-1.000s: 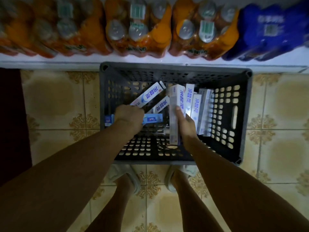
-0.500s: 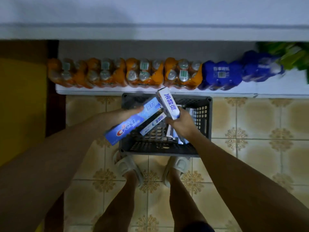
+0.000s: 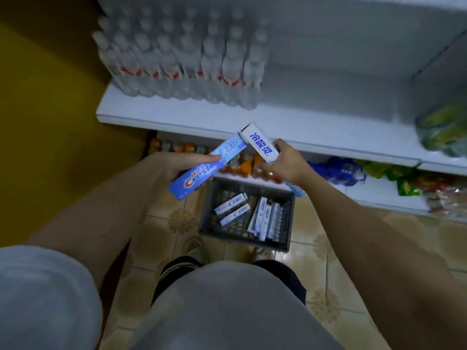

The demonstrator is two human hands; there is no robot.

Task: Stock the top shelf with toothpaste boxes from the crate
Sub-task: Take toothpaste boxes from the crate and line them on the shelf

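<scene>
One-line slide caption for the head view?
Each hand, left and right, holds a toothpaste box above the crate.

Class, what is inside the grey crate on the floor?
The grey crate holds toothpaste boxes, two flat, others standing on edge. Its far corner is covered by the right hand.

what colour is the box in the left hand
Blue, with a red and white Crest logo; head view.

I see dim light over patterned beige floor tiles [image 3: 326, 269] at lower frame; a yellow wall [image 3: 45, 122] fills the left; white shelving [image 3: 316, 127] spans the upper right.
</scene>
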